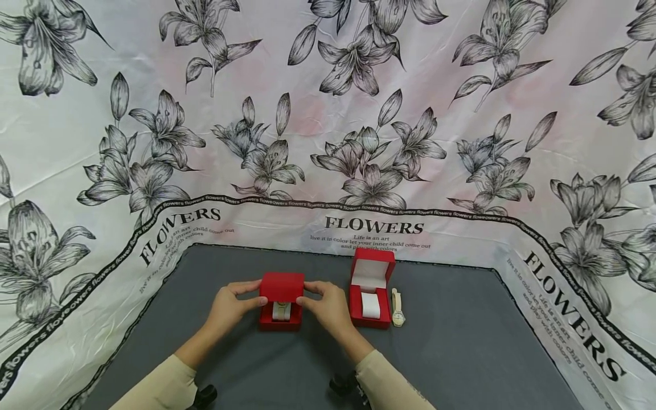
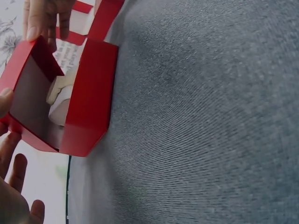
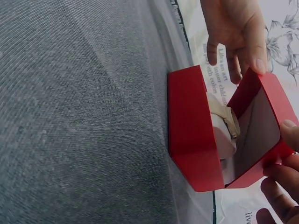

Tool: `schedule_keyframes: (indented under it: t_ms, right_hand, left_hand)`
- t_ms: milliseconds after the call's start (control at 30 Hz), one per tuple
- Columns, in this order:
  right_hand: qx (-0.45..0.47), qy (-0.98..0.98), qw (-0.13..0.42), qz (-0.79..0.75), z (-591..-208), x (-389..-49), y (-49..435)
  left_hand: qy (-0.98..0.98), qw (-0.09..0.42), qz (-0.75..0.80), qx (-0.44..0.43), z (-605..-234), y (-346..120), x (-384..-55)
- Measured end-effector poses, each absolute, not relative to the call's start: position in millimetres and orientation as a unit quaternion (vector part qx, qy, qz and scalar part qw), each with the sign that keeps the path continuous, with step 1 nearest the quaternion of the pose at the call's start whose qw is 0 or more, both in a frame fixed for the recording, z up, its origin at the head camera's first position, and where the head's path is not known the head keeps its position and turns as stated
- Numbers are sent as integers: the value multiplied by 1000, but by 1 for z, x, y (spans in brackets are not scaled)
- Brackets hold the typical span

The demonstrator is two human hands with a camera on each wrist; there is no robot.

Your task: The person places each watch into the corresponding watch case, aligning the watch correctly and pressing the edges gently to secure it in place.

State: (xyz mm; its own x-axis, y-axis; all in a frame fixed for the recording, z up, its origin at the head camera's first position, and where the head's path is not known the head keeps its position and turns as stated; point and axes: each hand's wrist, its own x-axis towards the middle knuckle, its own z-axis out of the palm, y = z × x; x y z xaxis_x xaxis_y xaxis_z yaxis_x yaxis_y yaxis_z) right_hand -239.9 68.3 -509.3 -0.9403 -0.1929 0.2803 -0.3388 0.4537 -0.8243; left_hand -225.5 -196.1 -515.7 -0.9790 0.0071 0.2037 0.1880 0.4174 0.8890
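A red watch box stands on the grey tabletop with its lid tilted partway down. Inside, a cream-strapped watch is wrapped round a white cushion. My left hand pinches the lid's left edge between thumb and fingers. On the lid's right edge, my right hand grips in the same way. Beside it, a second red watch box sits with its lid raised and a bare white cushion inside. A cream-strapped watch lies along that box's right side.
A grey cloth covers the table. Behind and along both sides rises a white flower-printed sheet with lettering. Dark gear is partly visible near both sleeves.
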Motion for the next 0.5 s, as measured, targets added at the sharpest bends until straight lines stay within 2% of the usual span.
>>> schedule_keyframes:
  t_ms: [500]
  right_hand:
    - [174, -870, 119, 447, -522, -236, 68]
  left_hand:
    - [-857, 133, -494, -58, -527, -191, -220]
